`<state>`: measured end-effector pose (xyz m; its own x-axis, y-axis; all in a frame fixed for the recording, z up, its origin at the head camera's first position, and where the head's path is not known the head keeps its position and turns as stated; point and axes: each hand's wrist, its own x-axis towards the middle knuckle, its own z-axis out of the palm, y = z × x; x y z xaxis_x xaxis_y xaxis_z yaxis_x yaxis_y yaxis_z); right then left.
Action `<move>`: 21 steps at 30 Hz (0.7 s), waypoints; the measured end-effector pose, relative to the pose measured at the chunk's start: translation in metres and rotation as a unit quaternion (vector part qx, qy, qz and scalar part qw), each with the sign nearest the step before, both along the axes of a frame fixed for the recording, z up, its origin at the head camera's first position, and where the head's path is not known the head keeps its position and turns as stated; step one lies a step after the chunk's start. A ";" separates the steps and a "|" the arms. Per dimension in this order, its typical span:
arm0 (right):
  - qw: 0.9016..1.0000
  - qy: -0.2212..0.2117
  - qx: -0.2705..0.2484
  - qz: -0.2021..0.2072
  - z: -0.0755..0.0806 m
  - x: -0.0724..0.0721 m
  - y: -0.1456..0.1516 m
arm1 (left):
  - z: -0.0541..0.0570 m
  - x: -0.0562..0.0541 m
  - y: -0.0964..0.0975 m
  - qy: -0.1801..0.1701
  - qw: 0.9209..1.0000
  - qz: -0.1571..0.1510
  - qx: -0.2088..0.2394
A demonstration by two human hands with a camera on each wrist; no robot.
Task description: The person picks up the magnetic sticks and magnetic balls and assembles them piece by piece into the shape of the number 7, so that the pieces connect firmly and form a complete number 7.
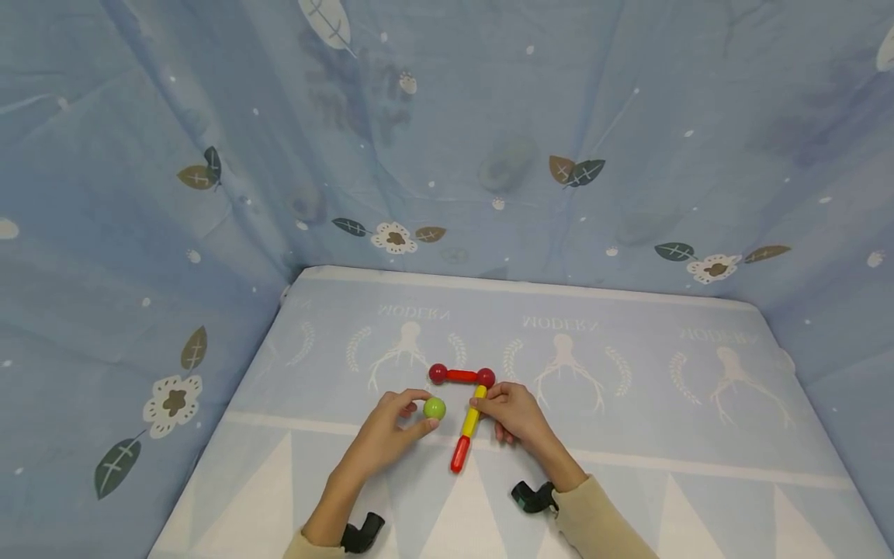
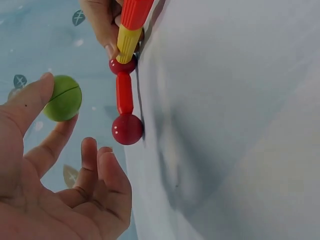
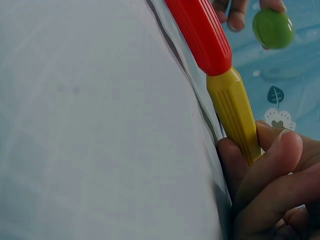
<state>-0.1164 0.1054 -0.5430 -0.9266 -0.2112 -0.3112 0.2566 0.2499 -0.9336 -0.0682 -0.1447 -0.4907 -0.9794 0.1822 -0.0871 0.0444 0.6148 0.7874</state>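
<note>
Between thumb and index finger, my left hand (image 1: 386, 432) pinches a green ball (image 1: 434, 408), which has a thin seam line in the left wrist view. My right hand (image 1: 518, 413) pinches a yellow rod (image 1: 471, 419) near its far end. A longer red rod (image 1: 459, 454) continues from the yellow one toward me, end to end. At the yellow rod's far end is a dark red ball (image 1: 485, 377). From that ball a short red rod (image 1: 462, 376) runs left to a second dark red ball (image 1: 438, 373). The green ball is apart from these joined pieces.
A patterned pale blue and white cloth (image 1: 615, 435) covers the table. Blue curtains (image 1: 447, 140) with leaf and flower prints hang behind and at the sides. Black devices (image 1: 363, 532) are strapped at both wrists.
</note>
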 end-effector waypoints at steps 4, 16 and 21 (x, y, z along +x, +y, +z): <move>1.000 -0.003 -0.003 0.003 -0.001 -0.001 0.000 | -0.003 0.011 -0.006 -0.019 1.000 -0.018 0.011; 1.000 0.002 0.010 0.012 0.001 0.000 0.001 | -0.006 0.026 -0.014 -0.100 0.984 -0.147 0.002; 1.000 0.000 0.009 0.009 0.002 0.000 0.000 | -0.004 0.029 -0.010 -0.100 0.981 -0.164 -0.033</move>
<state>-0.1163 0.1056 -0.5411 -0.9228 -0.2225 -0.3145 0.2513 0.2711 -0.9292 -0.0396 -0.1547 -0.4946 -0.8306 0.4727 -0.2943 0.0968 0.6431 0.7596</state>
